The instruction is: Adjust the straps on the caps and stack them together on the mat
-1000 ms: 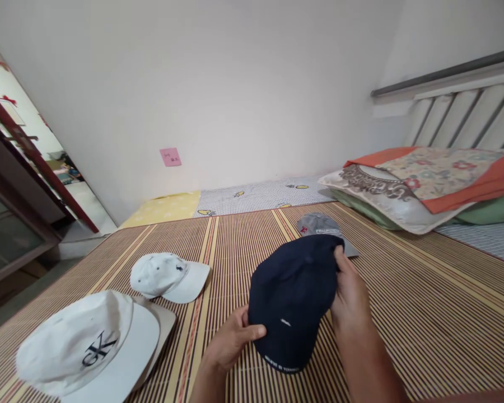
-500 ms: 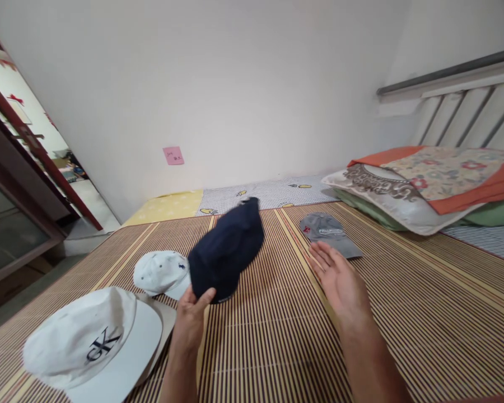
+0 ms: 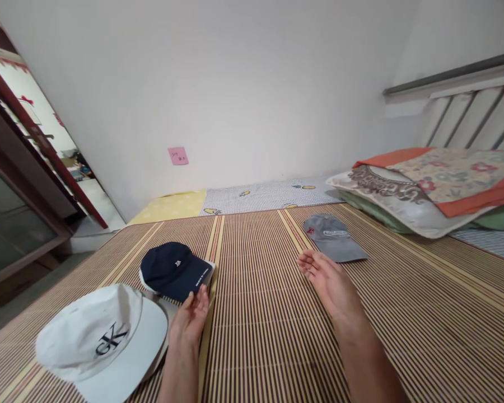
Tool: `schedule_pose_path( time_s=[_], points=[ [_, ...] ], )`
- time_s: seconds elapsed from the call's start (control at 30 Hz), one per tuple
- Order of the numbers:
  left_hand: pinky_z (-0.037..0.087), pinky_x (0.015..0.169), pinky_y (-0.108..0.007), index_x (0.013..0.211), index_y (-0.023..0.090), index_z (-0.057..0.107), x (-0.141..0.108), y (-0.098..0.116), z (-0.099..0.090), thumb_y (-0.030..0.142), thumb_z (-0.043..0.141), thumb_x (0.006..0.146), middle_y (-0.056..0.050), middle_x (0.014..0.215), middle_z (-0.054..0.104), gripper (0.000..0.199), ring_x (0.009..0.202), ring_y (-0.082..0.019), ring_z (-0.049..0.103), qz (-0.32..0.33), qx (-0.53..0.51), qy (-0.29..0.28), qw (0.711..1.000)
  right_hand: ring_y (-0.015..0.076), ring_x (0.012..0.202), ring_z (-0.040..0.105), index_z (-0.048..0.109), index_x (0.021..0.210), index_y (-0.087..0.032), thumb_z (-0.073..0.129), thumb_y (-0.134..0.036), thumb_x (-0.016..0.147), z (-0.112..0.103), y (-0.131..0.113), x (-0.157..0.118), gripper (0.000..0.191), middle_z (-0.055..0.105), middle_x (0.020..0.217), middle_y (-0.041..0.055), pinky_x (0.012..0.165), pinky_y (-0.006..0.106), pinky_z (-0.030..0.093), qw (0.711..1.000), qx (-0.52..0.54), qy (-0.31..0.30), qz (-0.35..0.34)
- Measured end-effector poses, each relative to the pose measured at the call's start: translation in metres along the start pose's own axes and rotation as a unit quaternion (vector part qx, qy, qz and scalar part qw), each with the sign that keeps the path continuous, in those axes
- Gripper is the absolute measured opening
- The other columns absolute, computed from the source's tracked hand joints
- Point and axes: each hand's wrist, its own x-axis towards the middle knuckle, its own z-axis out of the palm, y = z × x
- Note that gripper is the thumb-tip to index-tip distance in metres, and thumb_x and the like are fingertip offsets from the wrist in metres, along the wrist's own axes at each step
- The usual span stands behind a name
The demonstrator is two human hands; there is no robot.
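Observation:
A navy baseball cap (image 3: pixel 170 268) lies on top of a small white cap (image 3: pixel 212 268), whose edge shows around it. Just in front of the navy brim is my left hand (image 3: pixel 192 318), palm up, with its fingers loosely apart and nothing gripped; whether the fingertips still touch the brim I cannot tell. My right hand (image 3: pixel 330 282) hovers over the mat, open and palm inward, fingers slightly curled, holding nothing. Beyond it a grey cap (image 3: pixel 334 238) rests with its brim toward the right. At the near left sits a white cap with black letters (image 3: pixel 96 341), stacked on another pale cap.
A striped bamboo mat (image 3: pixel 260 330) covers the bed. Pillows with an orange-edged floral cover (image 3: pixel 449 173) lie at the right by a white slatted rail (image 3: pixel 474 115). A pink note (image 3: pixel 177 156) is stuck on the wall. A doorway (image 3: pixel 88 184) opens at the left.
The navy cap has gone from my left hand's grip, raised and tilted, down onto the small white cap. My left hand has let go. My right hand stays open in nearly the same place.

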Motion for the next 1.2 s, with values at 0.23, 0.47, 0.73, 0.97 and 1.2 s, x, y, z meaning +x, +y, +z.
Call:
schedule_pose_path(
  time_s=[0.23, 0.47, 0.73, 0.97, 1.2],
  points=[
    [0.066, 0.059, -0.027, 0.121, 0.009, 0.062, -0.013, -0.033, 0.01, 0.007, 0.044, 0.1, -0.013, 0.087, 0.077, 0.028, 0.072, -0.021, 0.079, -0.066, 0.028, -0.029, 0.997, 0.0253, 0.097, 0.073, 0.079, 0.091, -0.016, 0.089, -0.039, 0.066, -0.021, 0.031, 0.021, 0.035, 0.078, 0.097, 0.0116, 0.081, 0.033, 0.06, 0.998, 0.002, 0.04, 0.048],
    [0.058, 0.05, -0.02, 0.09, 0.012, 0.065, -0.019, -0.051, 0.016, 0.002, 0.046, 0.098, -0.004, 0.072, 0.07, 0.023, 0.056, -0.013, 0.07, -0.078, 0.058, -0.047, 0.994, 0.0274, 0.134, 0.06, 0.069, 0.098, -0.025, 0.072, -0.035, 0.078, -0.095, 0.046, 0.057, 0.023, 0.065, 0.133, 0.012, 0.105, 0.039, 0.058, 0.969, 0.034, 0.241, 0.033],
    [0.052, 0.045, -0.018, 0.089, 0.011, 0.064, -0.023, -0.054, 0.018, 0.001, 0.044, 0.1, -0.003, 0.07, 0.067, 0.025, 0.052, -0.011, 0.066, -0.069, 0.07, -0.057, 0.994, 0.0217, 0.133, 0.062, 0.065, 0.111, -0.024, 0.06, -0.022, 0.087, -0.128, 0.032, 0.091, 0.025, 0.054, 0.15, 0.0089, 0.115, 0.041, 0.05, 0.969, 0.076, 0.234, -0.011],
    [0.053, 0.047, -0.017, 0.091, 0.01, 0.064, -0.023, -0.056, 0.021, 0.001, 0.043, 0.101, -0.004, 0.069, 0.067, 0.025, 0.052, -0.011, 0.065, -0.063, 0.073, -0.063, 0.993, 0.0192, 0.118, 0.071, 0.067, 0.098, -0.02, 0.064, -0.019, 0.088, -0.132, 0.047, 0.095, 0.01, 0.065, 0.135, 0.01, 0.111, 0.037, 0.055, 0.97, 0.081, 0.23, -0.022],
    [0.054, 0.047, -0.017, 0.091, 0.011, 0.065, -0.025, -0.057, 0.018, 0.001, 0.046, 0.1, -0.004, 0.068, 0.068, 0.023, 0.052, -0.011, 0.066, -0.069, 0.082, -0.08, 0.991, 0.0135, 0.068, 0.069, 0.057, 0.075, -0.023, 0.085, -0.014, 0.067, -0.127, 0.056, 0.076, 0.031, 0.067, 0.074, -0.0033, 0.071, 0.026, 0.064, 0.968, 0.057, 0.245, -0.012]
  ],
)
